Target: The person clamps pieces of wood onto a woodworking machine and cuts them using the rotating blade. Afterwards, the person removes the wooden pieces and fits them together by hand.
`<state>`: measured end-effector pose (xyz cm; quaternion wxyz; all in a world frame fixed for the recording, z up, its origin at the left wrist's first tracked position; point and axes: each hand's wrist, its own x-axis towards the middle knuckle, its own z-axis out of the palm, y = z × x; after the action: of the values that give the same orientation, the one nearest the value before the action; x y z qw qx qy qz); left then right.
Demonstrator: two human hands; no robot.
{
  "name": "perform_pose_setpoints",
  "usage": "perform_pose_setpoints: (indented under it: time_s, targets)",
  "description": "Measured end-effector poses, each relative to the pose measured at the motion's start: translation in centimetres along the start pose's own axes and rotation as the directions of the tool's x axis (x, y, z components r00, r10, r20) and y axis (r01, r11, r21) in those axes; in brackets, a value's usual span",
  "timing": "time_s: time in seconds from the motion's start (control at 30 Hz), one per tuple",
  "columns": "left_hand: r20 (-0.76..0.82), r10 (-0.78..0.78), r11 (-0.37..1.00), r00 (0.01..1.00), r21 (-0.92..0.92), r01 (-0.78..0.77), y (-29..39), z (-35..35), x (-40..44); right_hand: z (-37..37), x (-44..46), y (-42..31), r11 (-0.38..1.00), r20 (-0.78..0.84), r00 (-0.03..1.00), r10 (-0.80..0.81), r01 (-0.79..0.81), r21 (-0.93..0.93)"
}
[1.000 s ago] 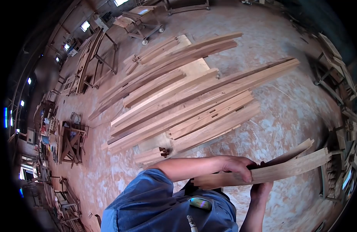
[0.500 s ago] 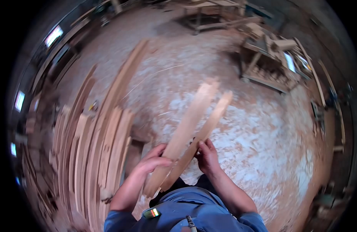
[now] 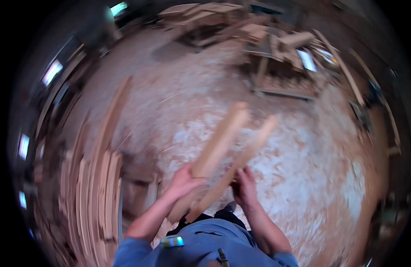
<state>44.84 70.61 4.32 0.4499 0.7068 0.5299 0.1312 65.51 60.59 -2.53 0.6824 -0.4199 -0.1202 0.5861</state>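
Two wooden boards slant up and away from my body, their far ends apart and blurred. My left hand (image 3: 185, 180) is closed around the wider left board (image 3: 221, 140), with the thumb lying across its face. On the narrower right board (image 3: 245, 158), my right hand (image 3: 245, 184) grips the outer edge with bent fingers. The near ends of both boards lie close together in front of my blue shirt (image 3: 210, 240).
Long timber pieces (image 3: 96, 178) lie side by side at the left. A wooden cart (image 3: 283, 91) loaded with offcuts stands ahead on the right. Behind it to the left is another stand heaped with boards (image 3: 201, 13). Pale dust covers the floor (image 3: 298, 178).
My view has swung right, away from the timber rows, which now lie at the left. The boards went from lying crosswise to pointing ahead, and remain in both hands.
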Motion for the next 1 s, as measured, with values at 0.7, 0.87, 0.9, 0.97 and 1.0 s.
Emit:
perform_pose_setpoints:
  time_s: [0.7,0.87,0.9,0.97,1.0]
  targets:
    - [-0.267,-0.322,0.944,0.908,-0.160,0.288,-11.2,-8.6,-12.7,14.8,0.8,12.8,0.855,0.440,0.735,0.517,-0.463,-0.233]
    - [-0.330,-0.389,0.917,0.860,-0.229,0.327,-16.2,-11.8,-16.1,20.3,-0.7,17.7,0.787,0.452,0.650,0.611,-0.560,-0.260]
    - [-0.336,-0.399,0.912,0.853,-0.237,0.334,-16.9,-12.5,-16.8,21.4,-1.2,18.7,0.776,0.445,0.641,0.625,-0.573,-0.263]
    - [-0.346,-0.416,0.905,0.841,-0.252,0.344,-18.5,-13.8,-18.0,23.8,-2.2,20.0,0.764,0.456,0.623,0.635,-0.595,-0.250]
    - [-0.349,-0.424,0.901,0.836,-0.256,0.350,-19.3,-14.3,-18.4,24.9,-2.7,20.6,0.757,0.462,0.614,0.640,-0.607,-0.242]
